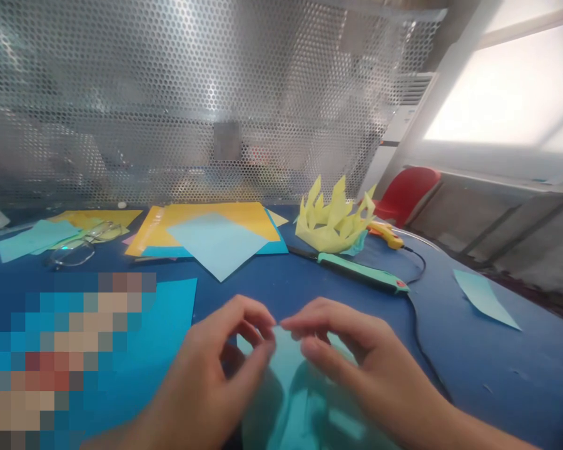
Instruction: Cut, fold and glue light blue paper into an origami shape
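Observation:
A sheet of mint-green paper lies on the blue table in front of me, with the shadows of my hands across it. Over its left side, my left hand has its fingers curled and its thumb drawn in against the fingertips; anything pinched there is hidden. From the right reaches my right hand, index finger stretched toward the left fingertips and thumb apart from it. Between that thumb and finger I see only the paper below. Both index fingertips almost meet near the sheet's far edge.
Beyond my hands are a pale blue square sheet, orange paper, a yellow paper crown and a green corded tool. Eyeglasses lie left, above a blue sheet. A pale green piece lies right.

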Available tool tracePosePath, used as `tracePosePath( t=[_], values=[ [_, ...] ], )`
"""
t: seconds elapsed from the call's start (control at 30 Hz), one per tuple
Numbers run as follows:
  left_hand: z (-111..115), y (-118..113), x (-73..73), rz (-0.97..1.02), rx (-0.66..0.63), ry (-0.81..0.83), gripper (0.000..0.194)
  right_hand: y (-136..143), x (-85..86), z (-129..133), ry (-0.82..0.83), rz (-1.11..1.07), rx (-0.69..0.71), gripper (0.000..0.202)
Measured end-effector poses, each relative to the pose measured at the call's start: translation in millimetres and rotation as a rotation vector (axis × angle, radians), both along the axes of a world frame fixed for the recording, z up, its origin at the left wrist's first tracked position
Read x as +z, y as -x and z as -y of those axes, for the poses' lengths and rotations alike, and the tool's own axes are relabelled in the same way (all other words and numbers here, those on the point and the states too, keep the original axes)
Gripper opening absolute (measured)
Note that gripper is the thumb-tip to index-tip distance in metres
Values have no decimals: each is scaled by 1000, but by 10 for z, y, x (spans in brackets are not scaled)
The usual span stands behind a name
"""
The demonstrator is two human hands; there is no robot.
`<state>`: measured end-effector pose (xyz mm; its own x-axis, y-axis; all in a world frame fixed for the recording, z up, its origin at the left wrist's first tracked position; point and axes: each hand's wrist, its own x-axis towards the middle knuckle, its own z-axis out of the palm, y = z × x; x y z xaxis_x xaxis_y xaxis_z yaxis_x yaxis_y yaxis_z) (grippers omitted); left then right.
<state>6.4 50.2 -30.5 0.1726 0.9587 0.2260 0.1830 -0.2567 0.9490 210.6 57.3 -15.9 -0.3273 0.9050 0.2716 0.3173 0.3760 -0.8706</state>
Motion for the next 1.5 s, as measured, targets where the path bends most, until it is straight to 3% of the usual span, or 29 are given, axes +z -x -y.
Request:
tracePosePath(
  t=[0.07,0.13,0.23,0.37,0.53,0.63,0.77,0.9,0.97,1.07,1.2,1.33,1.5],
  values=[
    [-63,-7,-10,22,96,64,9,-52,40,-20,-39,31,172,36],
    [-126,1,-27,37,146,101,12,-96,106,-57,28,199,445,58],
    [-163,13,-47,50,172,150,14,-132,169,-144,49,483,668,60],
    [-153,5,-28,64,177,153,14,-148,115,-232,-22,495,580,30],
    [-159,17,-43,85,187,77,10,-123,23,-231,38,259,301,23],
    [-143,23,-99,84,200,-62,7,-100,-5,-221,39,130,161,24],
    [-89,25,-154,34,146,-348,22,-82,-10,-194,111,-101,51,28],
    [-22,55,-184,-37,-29,-597,43,-65,6,-150,257,-216,88,32],
    [13,75,-189,-126,-93,-673,44,-49,16,-128,347,-242,135,35],
    [53,87,-172,-286,-59,-706,27,-22,34,-100,403,-205,167,34],
    [53,81,-126,-349,-30,-636,10,3,49,-81,367,-125,152,27],
    [27,112,-133,-403,-46,-648,9,8,23,-65,329,-86,160,24],
    [22,193,-200,-571,10,-816,18,-18,-31,-46,252,-19,178,29]
  ],
)
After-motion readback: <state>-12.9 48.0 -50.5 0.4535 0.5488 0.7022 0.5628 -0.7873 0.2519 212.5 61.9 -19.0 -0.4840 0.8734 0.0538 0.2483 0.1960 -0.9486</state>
